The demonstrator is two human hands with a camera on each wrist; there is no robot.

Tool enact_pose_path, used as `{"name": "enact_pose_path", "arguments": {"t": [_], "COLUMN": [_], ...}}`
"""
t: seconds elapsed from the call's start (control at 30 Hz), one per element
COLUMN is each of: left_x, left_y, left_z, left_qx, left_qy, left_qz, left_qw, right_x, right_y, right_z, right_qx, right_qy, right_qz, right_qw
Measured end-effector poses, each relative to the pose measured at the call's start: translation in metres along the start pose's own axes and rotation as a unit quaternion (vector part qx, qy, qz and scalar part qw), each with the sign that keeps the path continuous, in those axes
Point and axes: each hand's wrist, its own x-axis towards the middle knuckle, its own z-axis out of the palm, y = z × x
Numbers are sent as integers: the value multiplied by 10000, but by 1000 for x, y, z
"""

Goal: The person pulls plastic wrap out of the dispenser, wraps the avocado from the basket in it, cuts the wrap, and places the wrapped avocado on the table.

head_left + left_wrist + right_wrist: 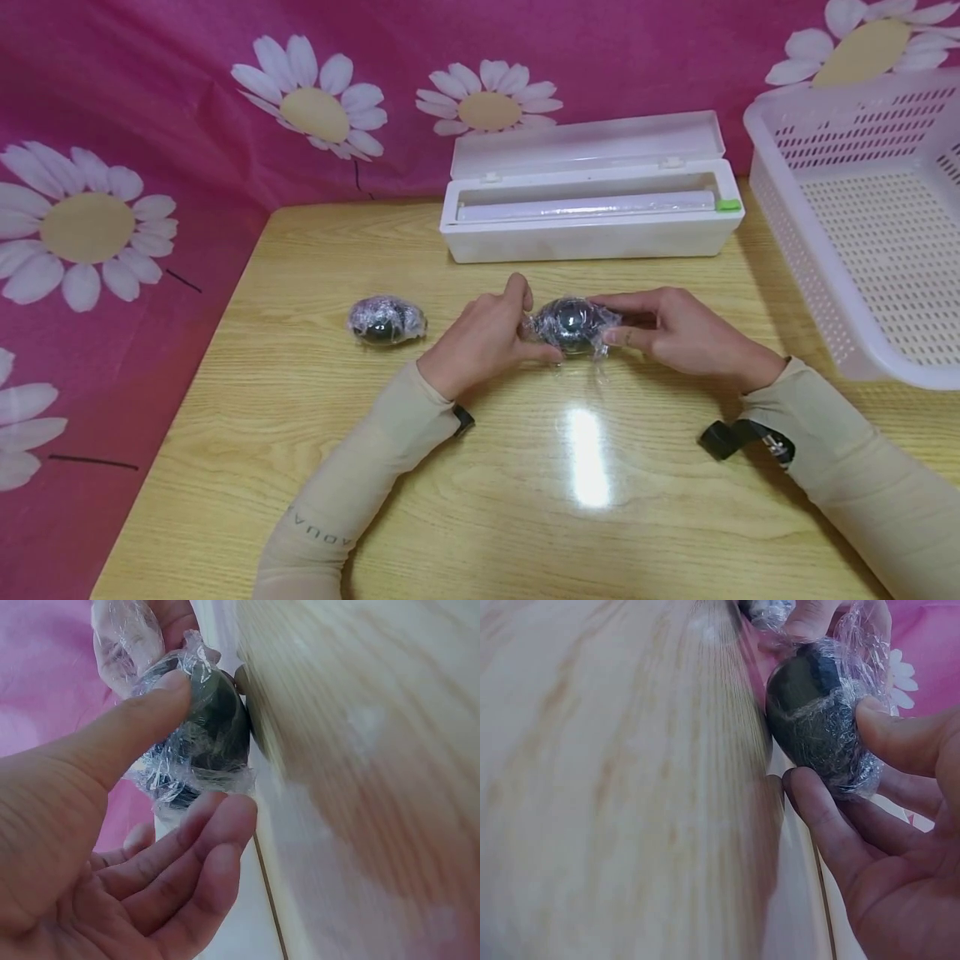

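Observation:
Between my two hands, on the wooden table, lies a dark green oval thing (572, 323) wrapped in crinkled cling film. The left hand (483, 337) holds its left end, the thumb pressing on the film in the left wrist view. At the other end, my right hand (686, 337) pinches it between thumb and fingers. Loose film sticks out at both ends in the head view. A second film-wrapped dark oval thing (386, 321) lies apart, to the left of my left hand. What exactly is inside the wrapping is not clear.
Behind the hands stands a long white box (592, 242) with its lid raised and a roll of cling film (600, 206) inside. A green tab (727, 205) shows at its right end. At the right is a white slotted basket (813, 275). A pink flowered cloth (405, 33) hangs behind.

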Motion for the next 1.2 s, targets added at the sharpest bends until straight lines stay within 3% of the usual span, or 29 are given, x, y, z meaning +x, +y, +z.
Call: {"name": "enact_pose_path", "arguments": {"t": [0.2,0.4,0.63,0.83,1.0,1.1,1.2], "left_x": [-1,-1,-1,-3,-4,-5,-6], "left_y": [1,2,3,5,7,4,1], "left_z": [0,0,1,0,-7,-12,-15], "left_qx": [148,111,292,54,-281,-329,-149], "left_qy": [116,11,-151,-116,-386,-526,-477], "left_qz": [134,545,804,612,250,322,609], "left_qw": [9997,9985,9962,9980,9985,9976,9969], "right_x": [1,0,-1,0,-1,-1,-1], "right_y": [1,-1,-3,-2,-3,-3,-4], "right_z": [0,0,0,0,0,0,0], "right_qx": [6,41,-21,-154,-104,-107,-130], "right_qy": [-45,-78,-52,-27,-36,-60,-55], "right_qz": [143,154,65,56,41,57,38], "right_qw": [9999,9998,10000,9999,9999,9999,9999]}}
